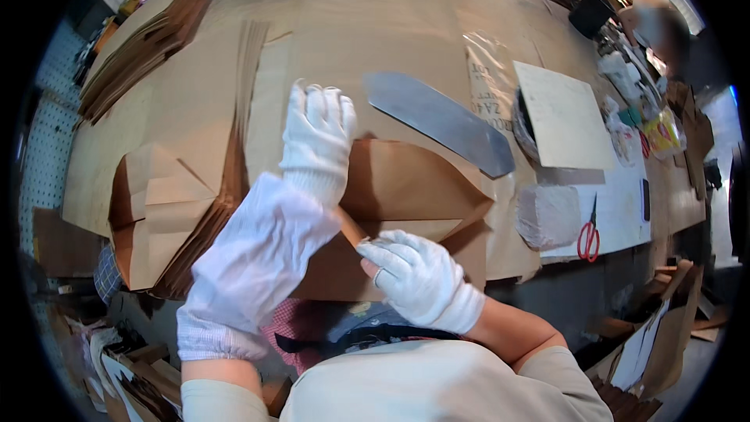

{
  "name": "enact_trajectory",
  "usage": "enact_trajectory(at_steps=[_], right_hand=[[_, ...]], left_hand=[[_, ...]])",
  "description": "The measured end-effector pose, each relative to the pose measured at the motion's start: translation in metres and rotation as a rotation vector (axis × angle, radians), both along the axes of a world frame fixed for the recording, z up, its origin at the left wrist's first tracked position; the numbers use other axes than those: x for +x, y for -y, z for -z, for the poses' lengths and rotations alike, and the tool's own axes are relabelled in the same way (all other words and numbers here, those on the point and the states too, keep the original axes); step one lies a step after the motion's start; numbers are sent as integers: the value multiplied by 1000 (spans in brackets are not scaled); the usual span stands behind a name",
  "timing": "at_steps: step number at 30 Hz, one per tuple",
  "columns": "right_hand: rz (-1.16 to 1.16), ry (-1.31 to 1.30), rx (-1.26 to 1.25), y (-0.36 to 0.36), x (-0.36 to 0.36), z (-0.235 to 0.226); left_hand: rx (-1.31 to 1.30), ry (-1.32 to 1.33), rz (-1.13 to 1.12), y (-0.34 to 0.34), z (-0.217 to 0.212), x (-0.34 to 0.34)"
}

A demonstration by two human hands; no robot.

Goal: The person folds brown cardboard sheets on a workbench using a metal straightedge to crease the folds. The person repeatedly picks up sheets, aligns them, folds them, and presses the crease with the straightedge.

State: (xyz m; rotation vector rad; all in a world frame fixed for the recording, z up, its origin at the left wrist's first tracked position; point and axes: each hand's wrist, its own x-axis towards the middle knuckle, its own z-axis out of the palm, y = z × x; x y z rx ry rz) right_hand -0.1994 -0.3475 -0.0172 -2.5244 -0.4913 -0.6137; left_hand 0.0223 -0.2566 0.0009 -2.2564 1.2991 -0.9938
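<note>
1. We are at the folding stage: a brown paper bag (406, 195) lies flat near the front edge of the counter (367, 23), its bottom flaps opened into angled creases.
2. Our left hand (316, 141), in a white knit glove with a white sleeve cover, lies flat on the bag's upper left part, fingers together and pointing away from us, pressing the paper down rather than gripping it.
3. Our right hand (418, 273), also gloved, sits at the bag's near edge with its fingers curled; it seems to pinch a folded flap against the paper, though we cannot tell exactly how the thumb closes.
4. In our judgement the next move calls for the flat hand to keep the sheet from sliding while the other draws the flap over along its crease, edges matched.
5. The left forearm crosses steeply from the lower left; the right forearm comes in from the lower right, bent at the wrist.
6. A long grey metal blade-shaped template (437, 121) rests just beyond the bag, toward the counter's middle.
7. A stack of folded bags (180, 219) lies at the front left corner, and red-handled scissors (588, 234) lie near the right edge.
</note>
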Motion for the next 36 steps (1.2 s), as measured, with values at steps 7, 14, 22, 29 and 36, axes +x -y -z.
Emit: enact_trajectory(at_steps=[7,14,22,29,36], right_hand=[[342,-211,1145,116,-74,100],[133,-155,1436,107,-64,115],[165,-329,1174,129,-47,97],[360,-351,-56,101,-26,76],[339,-374,-132,94,-19,75]], left_hand=[[342,-902,-204,-68,17,-131],[201,-1087,159,-4,82,-150],[325,-968,118,39,68,-118],[509,-838,-57,32,53,-70],[197,-797,-71,37,80,-48]])
